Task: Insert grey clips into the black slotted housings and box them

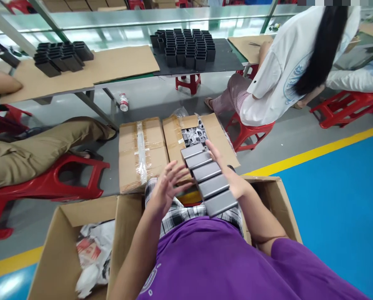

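A cardboard-covered desk (120, 62) crosses the room, carrying black cases (189, 48) on a dark sheet, with more dark cases toward its left end. People sit along it on red stools (252, 133); the floor (336, 187) is grey, then blue past a yellow line. The right hand (228, 173) holds a row of grey cases (209, 179) above the lap, between open boxes (70, 246); the left hand (169, 185), empty, spreads its fingers wide just beside them.

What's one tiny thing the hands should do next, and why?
Maybe the left hand should gently steady the grey pieces, I think: they slant in a row, held by the right hand, while the left is open beside them.
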Tool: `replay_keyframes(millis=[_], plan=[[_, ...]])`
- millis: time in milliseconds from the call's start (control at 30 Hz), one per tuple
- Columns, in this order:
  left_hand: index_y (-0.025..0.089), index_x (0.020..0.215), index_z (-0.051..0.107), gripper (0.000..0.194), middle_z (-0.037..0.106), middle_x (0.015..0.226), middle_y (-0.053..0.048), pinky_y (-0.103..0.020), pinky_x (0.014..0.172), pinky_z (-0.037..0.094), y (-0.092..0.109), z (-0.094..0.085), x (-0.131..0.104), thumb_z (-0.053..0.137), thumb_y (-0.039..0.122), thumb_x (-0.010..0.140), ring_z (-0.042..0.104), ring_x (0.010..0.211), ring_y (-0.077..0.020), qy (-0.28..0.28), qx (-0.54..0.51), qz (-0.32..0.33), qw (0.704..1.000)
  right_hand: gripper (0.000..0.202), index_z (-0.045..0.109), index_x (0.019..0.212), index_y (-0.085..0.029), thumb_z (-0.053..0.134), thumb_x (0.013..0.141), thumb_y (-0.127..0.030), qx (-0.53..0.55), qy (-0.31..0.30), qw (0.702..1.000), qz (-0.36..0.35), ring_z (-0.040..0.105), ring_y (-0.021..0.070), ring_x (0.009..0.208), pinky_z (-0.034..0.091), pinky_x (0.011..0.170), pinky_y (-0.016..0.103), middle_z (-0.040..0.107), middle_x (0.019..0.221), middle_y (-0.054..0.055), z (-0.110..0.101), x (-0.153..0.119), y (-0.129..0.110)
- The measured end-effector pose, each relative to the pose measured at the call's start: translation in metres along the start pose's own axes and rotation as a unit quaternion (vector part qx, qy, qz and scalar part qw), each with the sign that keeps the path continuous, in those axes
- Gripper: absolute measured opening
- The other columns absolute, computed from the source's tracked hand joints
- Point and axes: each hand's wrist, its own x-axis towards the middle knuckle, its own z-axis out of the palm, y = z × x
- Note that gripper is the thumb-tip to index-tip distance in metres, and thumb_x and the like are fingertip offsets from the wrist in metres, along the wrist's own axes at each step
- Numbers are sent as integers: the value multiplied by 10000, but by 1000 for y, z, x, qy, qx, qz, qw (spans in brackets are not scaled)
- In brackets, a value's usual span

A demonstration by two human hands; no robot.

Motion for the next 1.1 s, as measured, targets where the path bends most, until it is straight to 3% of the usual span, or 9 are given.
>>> replay_keyframes(millis=[67,133,300,367,467,667,800,900,1100], plan=[[232,1399,449,848,614,1333,-167,-438,850,597,-5,11,-5,473,824,792,615,1211,-308,2,-67,-90,994,1220,-76,1595,-252,719,741,-609,-140,-29,986,-81,372,385,1396,369,1130,580,313,1532,189,-6,3,-9],[227,1355,504,837,678,1220,-143,-441,840,595,-9,21,-6,404,849,803,650,1150,-304,-7,-113,-151,982,1177,-41,1601,-236,739,761,-503,-262,-45,959,-99,334,407,1400,363,1121,606,323,1499,206,-3,9,-17],[217,1256,589,834,738,1072,-111,-452,862,585,-20,36,1,321,871,813,688,1083,-308,43,-158,-191,968,1113,38,1604,-204,736,740,-275,-401,-115,905,-80,388,438,1313,393,1061,612,372,1436,232,27,20,-24],[229,1215,614,847,744,1042,-85,-438,857,589,-26,38,4,253,884,818,693,1081,-299,46,-141,-159,976,1137,21,1603,-222,727,712,-185,-413,-133,897,-79,393,427,1307,397,1058,587,376,1437,224,38,20,-26],[232,1158,655,894,737,1021,-55,-393,836,597,-31,38,6,158,894,818,694,1088,-276,-9,-101,-100,990,1186,-13,1601,-235,748,693,-178,-402,-148,900,-84,395,410,1305,400,1059,568,384,1435,209,42,18,-30],[197,1165,675,811,756,956,-103,-424,799,611,-20,46,-4,356,857,819,714,997,-311,22,-166,-154,974,1171,-3,1603,-152,728,779,-552,-310,-202,922,-116,506,369,1166,459,999,559,507,1348,204,9,26,-40],[172,1144,681,738,751,864,-108,-418,741,608,-10,51,-9,328,771,897,731,839,-280,23,-262,-232,937,839,35,1596,-158,516,923,-297,-232,-213,946,-82,614,261,1019,531,893,422,632,1280,141,-19,37,-48],[135,1093,689,788,739,824,-117,-396,698,600,-6,52,-11,238,757,920,715,720,-239,23,-323,-284,903,663,224,1541,-168,383,901,-110,-216,-194,955,-63,661,203,957,529,871,362,707,1187,84,-27,41,-52],[118,1060,707,702,734,780,-97,-328,683,575,-4,55,-11,327,697,944,697,683,-208,58,-346,-266,898,464,465,1401,-141,346,954,-107,-296,-127,943,-84,679,216,1009,526,851,348,717,1171,104,-17,37,-51]])
